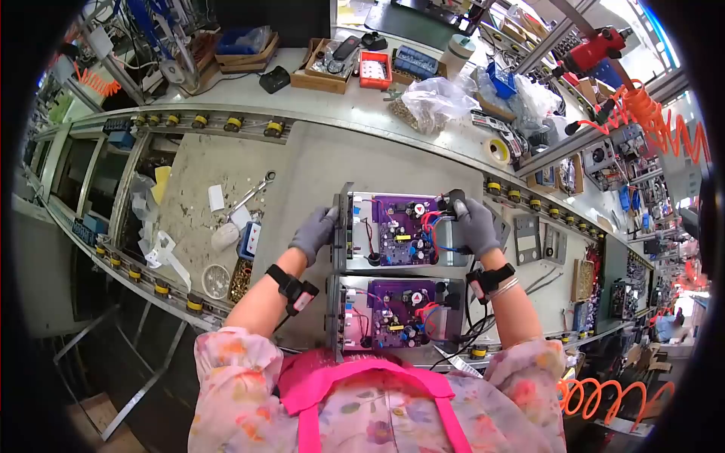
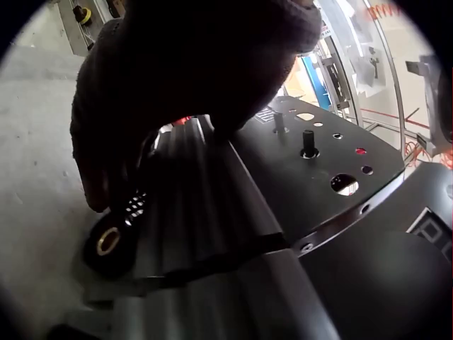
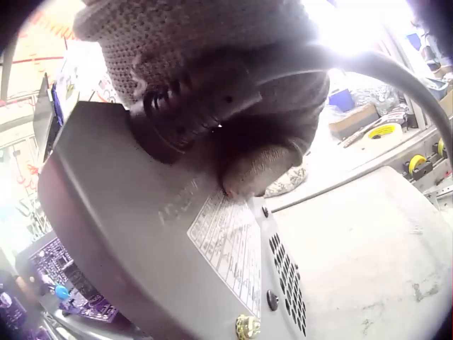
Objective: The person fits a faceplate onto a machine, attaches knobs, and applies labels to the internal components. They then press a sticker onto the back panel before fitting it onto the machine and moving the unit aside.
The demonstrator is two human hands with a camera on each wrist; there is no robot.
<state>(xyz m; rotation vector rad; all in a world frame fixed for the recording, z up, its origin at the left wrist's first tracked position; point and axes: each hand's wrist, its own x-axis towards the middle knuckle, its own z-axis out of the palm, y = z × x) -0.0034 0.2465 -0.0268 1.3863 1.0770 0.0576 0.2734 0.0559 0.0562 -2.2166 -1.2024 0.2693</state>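
Two open metal chassis with purple circuit boards lie one above the other on the bench. Grey work gloves cover both hands. At the far chassis (image 1: 362, 253), my left hand (image 1: 314, 232) grips the left end, its fingers over the dark ribbed edge (image 2: 205, 191) beside a black panel (image 2: 297, 166) with round holes. Opposite it, my right hand (image 1: 477, 226) holds the right end, fingers beside a black cable (image 3: 297, 60) that enters the grey end panel (image 3: 141, 205). A white printed label (image 3: 230, 248) shows on that panel. The near chassis (image 1: 362, 332) lies untouched, close to the apron.
Roller rails (image 1: 234, 123) run along the bench. At the left lie a wrench (image 1: 253, 190) and a small tray of brass parts (image 1: 241, 279). Bins, a clear bag (image 1: 438, 98) and tape (image 1: 498, 151) stand on the back shelf. A red air tool (image 1: 594, 49) hangs at upper right.
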